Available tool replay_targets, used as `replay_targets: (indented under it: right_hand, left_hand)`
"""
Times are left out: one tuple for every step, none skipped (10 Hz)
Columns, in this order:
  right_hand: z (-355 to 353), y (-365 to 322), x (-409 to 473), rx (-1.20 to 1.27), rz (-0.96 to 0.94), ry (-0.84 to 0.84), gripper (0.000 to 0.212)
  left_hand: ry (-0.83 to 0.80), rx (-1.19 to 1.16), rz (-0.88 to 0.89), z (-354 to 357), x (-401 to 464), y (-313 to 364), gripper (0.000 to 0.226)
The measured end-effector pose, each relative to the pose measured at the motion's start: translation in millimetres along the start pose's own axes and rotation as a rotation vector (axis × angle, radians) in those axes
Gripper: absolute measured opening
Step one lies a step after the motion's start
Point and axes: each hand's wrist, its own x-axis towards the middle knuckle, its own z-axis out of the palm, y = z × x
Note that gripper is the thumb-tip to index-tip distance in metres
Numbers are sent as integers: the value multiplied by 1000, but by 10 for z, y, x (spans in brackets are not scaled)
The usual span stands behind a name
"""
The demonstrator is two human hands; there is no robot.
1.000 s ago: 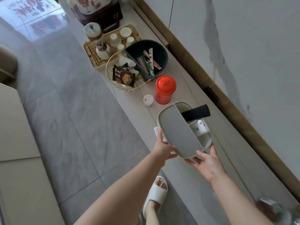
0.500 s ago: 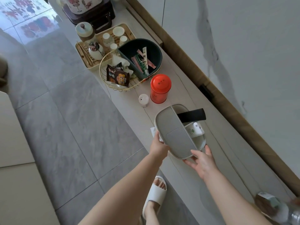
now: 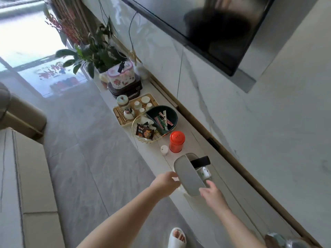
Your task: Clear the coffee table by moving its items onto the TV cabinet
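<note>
A grey oval organiser box rests on the pale TV cabinet. A black remote and a small white device stand in its open half. My left hand is at the box's left edge, fingers loosely curled and holding nothing. At the box's near end is my right hand, its fingers spread and just brushing the corner without gripping it.
Further along the cabinet stand a red canister, a small white bottle, a wire basket of snacks, a dark green bowl, a tea tray, a floral box and a plant. A TV hangs above.
The box has settled onto the cabinet and both hands have loosened off it and drawn back a little. The view has tilted up, bringing the TV and plant into sight.
</note>
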Motion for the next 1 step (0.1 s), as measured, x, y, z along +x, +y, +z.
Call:
replay_targets:
  right_hand:
    - [-5, -254, -399, -273, -165, 11, 65]
  left_hand:
    - [92, 131, 93, -251, -364, 71, 41]
